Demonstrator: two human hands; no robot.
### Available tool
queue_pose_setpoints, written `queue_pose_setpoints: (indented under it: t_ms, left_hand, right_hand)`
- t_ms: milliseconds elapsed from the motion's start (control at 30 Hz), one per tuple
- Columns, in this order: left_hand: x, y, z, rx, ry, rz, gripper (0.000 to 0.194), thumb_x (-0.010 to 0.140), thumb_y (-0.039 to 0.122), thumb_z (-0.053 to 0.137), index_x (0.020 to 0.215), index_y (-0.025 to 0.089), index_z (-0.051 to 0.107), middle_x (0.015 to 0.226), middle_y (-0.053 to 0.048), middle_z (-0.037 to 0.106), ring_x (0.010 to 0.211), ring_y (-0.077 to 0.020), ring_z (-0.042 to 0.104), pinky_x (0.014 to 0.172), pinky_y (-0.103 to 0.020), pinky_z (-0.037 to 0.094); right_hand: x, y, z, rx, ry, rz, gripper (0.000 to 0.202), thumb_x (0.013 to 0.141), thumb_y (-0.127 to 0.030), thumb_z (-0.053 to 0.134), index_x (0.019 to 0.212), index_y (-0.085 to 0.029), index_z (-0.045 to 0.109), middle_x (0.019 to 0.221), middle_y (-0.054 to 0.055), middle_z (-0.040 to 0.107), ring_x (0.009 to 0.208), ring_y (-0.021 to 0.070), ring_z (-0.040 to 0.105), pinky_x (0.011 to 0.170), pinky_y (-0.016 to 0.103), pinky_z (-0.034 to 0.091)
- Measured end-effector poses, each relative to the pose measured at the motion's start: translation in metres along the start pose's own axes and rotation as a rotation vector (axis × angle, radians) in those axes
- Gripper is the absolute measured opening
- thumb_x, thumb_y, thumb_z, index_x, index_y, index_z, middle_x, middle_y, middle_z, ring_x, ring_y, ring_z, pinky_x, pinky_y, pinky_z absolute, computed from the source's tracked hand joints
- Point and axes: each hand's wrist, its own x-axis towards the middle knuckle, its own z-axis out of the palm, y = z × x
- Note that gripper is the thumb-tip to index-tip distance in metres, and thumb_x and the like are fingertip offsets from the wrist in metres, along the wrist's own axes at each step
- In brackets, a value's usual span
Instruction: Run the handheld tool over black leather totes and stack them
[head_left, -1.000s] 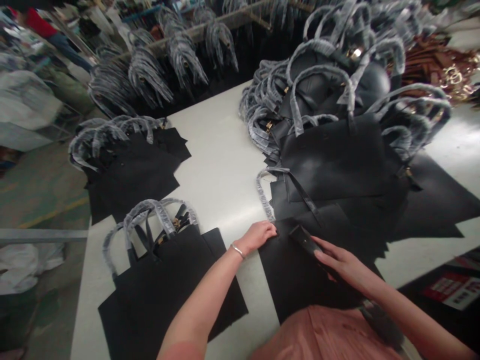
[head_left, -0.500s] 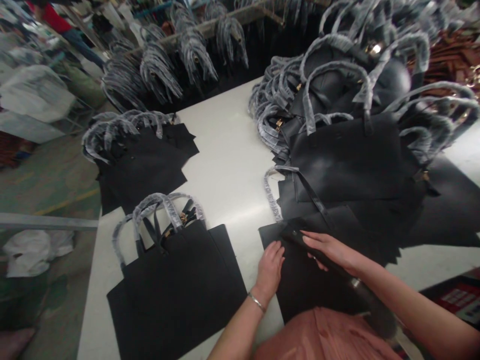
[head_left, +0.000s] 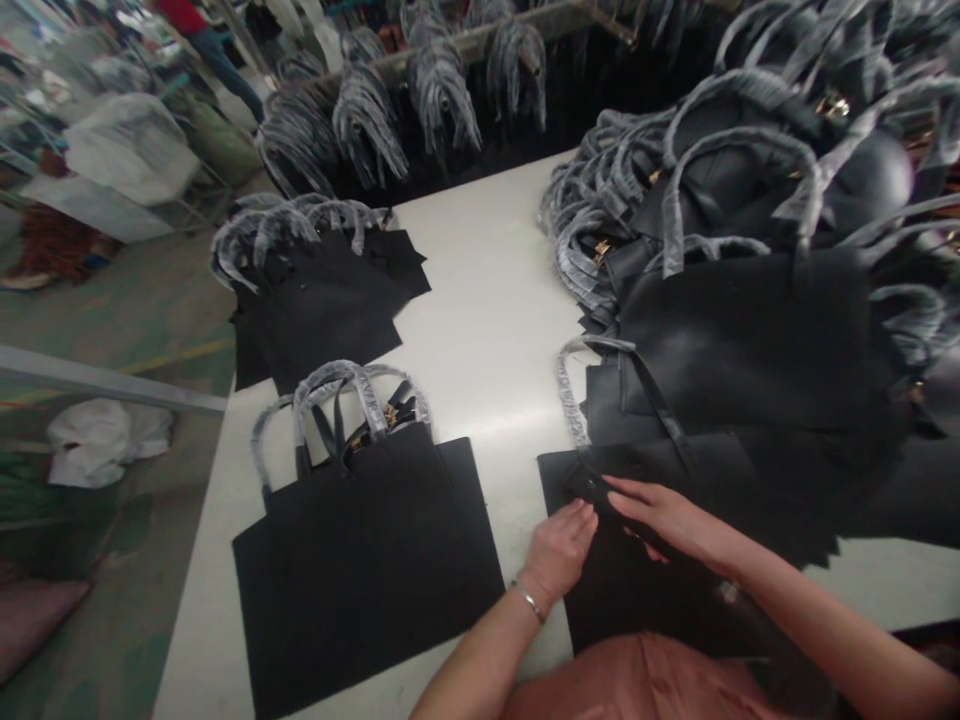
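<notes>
A black leather bag piece (head_left: pixel 622 590) lies at the table's near edge, partly under my forearm. My left hand (head_left: pixel 561 545), with a silver bracelet at the wrist, has its fingers pressed together on the piece's upper part. My right hand (head_left: pixel 671 520) grips the same part from the right, fingers over the leather and thumb tips showing below. Between the hands a small shiny dot shows on the leather. Just beyond rises a plastic-wrapped handle (head_left: pixel 568 400). To the left lies a black handbag (head_left: pixel 367 570) with wrapped handles.
Black bag pieces with wrapped handles (head_left: pixel 322 290) lie at the table's far left. A large pile of black handbags (head_left: pixel 742 340) covers the right side. Bundles of wrapped handles (head_left: pixel 442 100) hang on a rack behind the white table (head_left: pixel 487 270). A person (head_left: pixel 214 50) stands far back.
My left hand has moved forward and right onto the leather, close to my right hand. The right hand keeps its hold. The whole view has shifted, with things appearing further right.
</notes>
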Motion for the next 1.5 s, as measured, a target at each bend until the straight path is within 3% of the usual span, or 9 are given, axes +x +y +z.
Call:
queue_pose_setpoints:
  t_ms: [300,533,667,767,867,1000,1067,1233,1500]
  left_hand:
    - [0.003,0.003,-0.008,-0.064,-0.137,0.023,0.029,0.095,0.011,0.038,0.115,0.013,0.059,0.118,-0.009,0.063,0.118,-0.0178,0.054,0.106,-0.031,0.044]
    - [0.004,0.002,-0.007,-0.078,-0.153,0.000,0.026,0.095,0.012,0.039,0.113,0.012,0.058,0.111,-0.009,0.065,0.115,-0.0170,0.056,0.106,-0.028,0.042]
    - [0.001,0.000,-0.001,-0.062,-0.139,-0.003,0.026,0.096,0.013,0.039,0.115,0.012,0.058,0.117,-0.008,0.063,0.121,-0.0169,0.052,0.107,-0.028,0.041]
    - [-0.005,0.000,0.006,-0.062,-0.094,-0.004,0.026,0.097,0.013,0.040,0.116,0.012,0.058,0.121,-0.007,0.062,0.121,-0.0161,0.051,0.106,-0.028,0.043]
    - [-0.004,-0.006,0.004,-0.152,-0.029,-0.089,0.024,0.097,0.016,0.042,0.114,0.017,0.060,0.118,-0.004,0.063,0.113,-0.0145,0.056,0.099,-0.027,0.048]
    - [0.015,-0.039,-0.022,-0.178,0.114,-0.366,0.021,0.095,0.016,0.047,0.111,0.019,0.061,0.106,-0.006,0.061,0.100,-0.0179,0.057,0.087,-0.032,0.052]
    - [0.030,-0.065,-0.040,-0.158,0.027,-0.378,0.020,0.093,0.017,0.051,0.111,0.020,0.061,0.102,-0.006,0.059,0.098,-0.0191,0.055,0.085,-0.032,0.050]
    - [0.069,-0.120,-0.070,-0.177,-0.448,-0.090,0.006,0.089,0.026,0.063,0.094,0.025,0.066,0.097,0.000,0.055,0.089,-0.0149,0.054,0.076,-0.023,0.044]
    - [0.091,-0.132,-0.068,-0.232,-0.522,-0.061,0.014,0.081,0.025,0.073,0.072,0.020,0.063,0.081,0.001,0.054,0.078,-0.0143,0.053,0.068,-0.021,0.040]
  right_hand:
    - [0.022,-0.045,0.029,-0.124,-0.027,-0.009,0.060,0.091,-0.049,0.047,0.141,-0.015,0.046,0.061,0.004,0.066,0.040,0.0131,0.055,0.038,0.021,0.042]
    - [0.013,-0.040,0.026,-0.221,-0.065,0.006,0.062,0.091,-0.048,0.046,0.140,-0.010,0.046,0.065,0.005,0.067,0.037,0.0137,0.055,0.036,0.023,0.042]
    - [0.032,-0.053,0.035,-0.219,0.030,-0.070,0.056,0.089,-0.048,0.051,0.134,-0.015,0.054,0.063,0.002,0.066,0.040,0.0131,0.054,0.042,0.024,0.044]
    - [0.041,-0.064,0.032,-0.205,0.140,-0.119,0.059,0.091,-0.048,0.049,0.142,-0.020,0.044,0.064,0.000,0.063,0.045,0.0126,0.056,0.046,0.023,0.045]
    - [0.031,-0.062,0.016,-0.148,0.160,-0.124,0.060,0.091,-0.048,0.046,0.144,-0.020,0.039,0.062,-0.002,0.059,0.043,0.0124,0.054,0.041,0.022,0.042]
    - [0.002,-0.039,-0.003,-0.061,0.055,-0.034,0.063,0.089,-0.050,0.049,0.142,-0.018,0.041,0.066,-0.001,0.058,0.043,0.0113,0.052,0.038,0.021,0.040]
    - [-0.007,-0.028,-0.005,-0.063,0.019,0.006,0.064,0.088,-0.052,0.050,0.142,-0.019,0.041,0.067,-0.001,0.058,0.043,0.0104,0.051,0.039,0.021,0.040]
    - [-0.007,-0.017,0.003,-0.069,-0.043,0.022,0.067,0.086,-0.053,0.052,0.143,-0.019,0.040,0.066,-0.001,0.056,0.043,0.0095,0.050,0.041,0.021,0.041]
    - [-0.003,-0.025,0.015,-0.224,-0.030,-0.011,0.061,0.090,-0.050,0.047,0.142,-0.018,0.043,0.070,0.000,0.062,0.043,0.0111,0.055,0.043,0.022,0.045]
